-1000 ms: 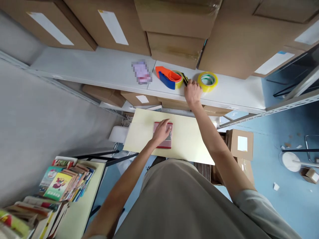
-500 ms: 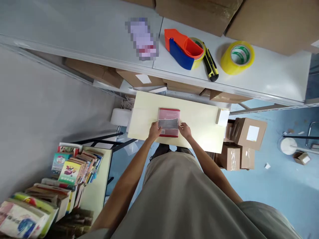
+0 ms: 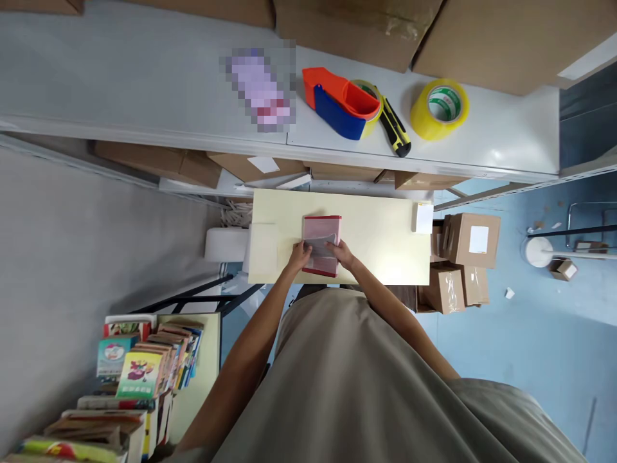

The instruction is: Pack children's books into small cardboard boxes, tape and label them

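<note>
A pink book (image 3: 322, 226) with red edges lies on the cream table (image 3: 380, 241) in front of me. Across its middle runs a grey strip (image 3: 317, 247) with an uneven upper edge; I cannot tell what material it is. My left hand (image 3: 299, 255) is closed on the book's left edge, beside the end of the strip. On the opposite edge my right hand (image 3: 342, 253) is closed too, its thumb reaching over the strip. The fingers under the book are hidden.
Above the table a grey shelf (image 3: 193, 96) carries an orange and blue tape dispenser (image 3: 337, 103), a box cutter (image 3: 394, 125) and a yellow tape roll (image 3: 438, 109). A white box (image 3: 423, 218) sits at the table's right end. Cartons (image 3: 475, 239) stand right, stacked books (image 3: 139, 373) lower left.
My right hand has moved inward from beside the book onto its right edge, thumb over the strip. The strip looks narrower on the right. My view has shifted slightly.
</note>
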`<state>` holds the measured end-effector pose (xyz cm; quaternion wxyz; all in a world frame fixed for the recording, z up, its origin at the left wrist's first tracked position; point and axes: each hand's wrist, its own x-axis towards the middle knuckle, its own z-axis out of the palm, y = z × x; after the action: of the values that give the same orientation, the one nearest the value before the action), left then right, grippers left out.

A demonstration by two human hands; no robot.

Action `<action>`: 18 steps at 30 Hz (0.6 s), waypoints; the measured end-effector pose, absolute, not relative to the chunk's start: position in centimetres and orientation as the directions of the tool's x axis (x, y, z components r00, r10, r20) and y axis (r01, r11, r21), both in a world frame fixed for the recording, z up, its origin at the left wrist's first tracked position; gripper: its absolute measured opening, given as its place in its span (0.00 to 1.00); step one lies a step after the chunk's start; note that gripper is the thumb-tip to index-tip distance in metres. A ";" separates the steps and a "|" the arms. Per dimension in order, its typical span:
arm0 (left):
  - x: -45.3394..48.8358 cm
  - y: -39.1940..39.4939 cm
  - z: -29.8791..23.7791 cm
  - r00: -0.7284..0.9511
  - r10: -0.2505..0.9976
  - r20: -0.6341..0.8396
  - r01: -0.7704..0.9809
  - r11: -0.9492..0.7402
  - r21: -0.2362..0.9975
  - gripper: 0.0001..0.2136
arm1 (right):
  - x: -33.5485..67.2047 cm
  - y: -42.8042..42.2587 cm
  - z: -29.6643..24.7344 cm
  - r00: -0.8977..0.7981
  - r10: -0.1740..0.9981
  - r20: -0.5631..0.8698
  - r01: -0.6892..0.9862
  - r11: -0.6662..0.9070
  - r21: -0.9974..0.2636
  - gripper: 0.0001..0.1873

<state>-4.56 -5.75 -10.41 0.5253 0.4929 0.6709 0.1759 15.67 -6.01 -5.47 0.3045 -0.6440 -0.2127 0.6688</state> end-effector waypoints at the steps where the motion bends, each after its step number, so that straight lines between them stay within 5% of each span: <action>1: -4.5 -5.6 -9.9 0.042 0.837 -0.545 0.452 0.470 0.758 0.28 | 15.4 -5.9 -4.9 0.003 0.695 -0.719 -0.148 -0.711 -0.688 0.25; 7: -4.5 -3.3 -5.7 0.016 0.821 -0.571 0.282 0.545 0.790 0.33 | 20.1 -4.6 1.2 -0.089 0.788 -0.610 -0.182 -0.615 -0.767 0.26; 12: -2.5 -0.7 0.9 0.395 0.772 -0.499 -0.120 0.581 0.805 0.41 | 27.2 -4.8 9.5 -0.235 0.848 -0.475 -0.244 -0.524 -0.816 0.26; 18: 2.4 -0.3 9.8 0.502 0.760 -0.414 -0.179 0.559 0.810 0.33 | 31.6 -5.7 14.8 -0.192 0.885 -0.423 -0.301 -0.464 -0.833 0.33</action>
<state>2.37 -0.26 9.84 0.7870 0.3629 0.4002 0.2980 31.63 -5.73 14.85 0.4183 -0.4787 -0.3052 0.7090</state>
